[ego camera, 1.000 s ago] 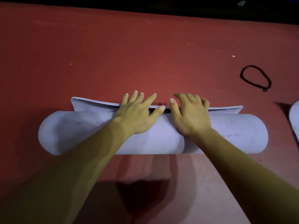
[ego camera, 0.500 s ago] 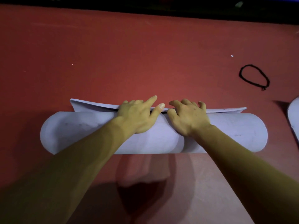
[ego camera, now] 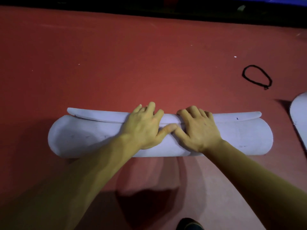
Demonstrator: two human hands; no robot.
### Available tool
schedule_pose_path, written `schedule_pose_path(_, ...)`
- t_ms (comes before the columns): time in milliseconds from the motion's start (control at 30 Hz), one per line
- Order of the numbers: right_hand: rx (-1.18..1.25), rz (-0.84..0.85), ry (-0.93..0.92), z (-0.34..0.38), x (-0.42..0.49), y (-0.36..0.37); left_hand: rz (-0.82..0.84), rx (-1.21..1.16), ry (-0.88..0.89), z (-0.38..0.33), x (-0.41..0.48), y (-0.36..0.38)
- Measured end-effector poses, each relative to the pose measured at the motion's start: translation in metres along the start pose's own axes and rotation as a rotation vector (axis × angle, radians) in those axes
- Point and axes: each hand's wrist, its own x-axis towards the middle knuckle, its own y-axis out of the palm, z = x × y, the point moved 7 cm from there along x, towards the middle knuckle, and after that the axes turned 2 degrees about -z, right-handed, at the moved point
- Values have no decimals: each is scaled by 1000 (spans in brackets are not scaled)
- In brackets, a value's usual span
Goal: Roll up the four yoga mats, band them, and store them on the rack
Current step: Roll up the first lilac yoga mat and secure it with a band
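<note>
yoga mat (ego camera: pixel 240 135), lying on the red floor (ego camera: pixel 149 72), has rolled further onto its last flap as left hand (ego camera: pixel 144 128) and right hand (ego camera: pixel 197 130), flat a second ago, now curl fingers over its far side, thumbs touching, so banding looks near.

One wide-angle camera, worn on the person's head, faces forward and steeply down at the red floor (ego camera: pixel 149 63). It sits close above the forearms (ego camera: pixel 79 180), with the rolled mat (ego camera: pixel 83 135) spanning mid-frame crosswise and the far floor edge along the top border.
</note>
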Motion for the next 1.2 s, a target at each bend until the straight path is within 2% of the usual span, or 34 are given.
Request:
schedule_pose_path(100,-30,-74,-123,-1,-23,-4,34,83,109,-10,-15,3)
schedule_pose_path(200,-59,-65,-192,-6,-43,-2,57,191,189,-19,-29,8)
schedule_pose_path(400,-128,-43,-70,-27,-63,-1,14,226,241,-26,-35,5)
schedule_pose_path(567,-95,-178,-78,-28,-78,3,3,227,281,-34,-45,7)
schedule_pose_path(633,-74,-245,-92,-28,-82,2,-17,150,268,-42,-46,-1)
schedule_pose_path(767,-50,-291,-115,-28,-83,1,-221,-199,222,-66,-25,-29)
schedule_pose_path(867,-34,-324,-127,-29,-87,2,-116,-273,127,-78,5,-24)
schedule_pose_path(1000,64,-361,-163,-33,-93,1,113,-278,126,-85,25,6)
schedule_pose_path(1100,143,-411,-168,-46,-100,-9,217,-240,228,-91,22,17)
schedule_pose_path(1200,138,-467,-21,-72,-110,-20,217,-209,336,-94,20,12)
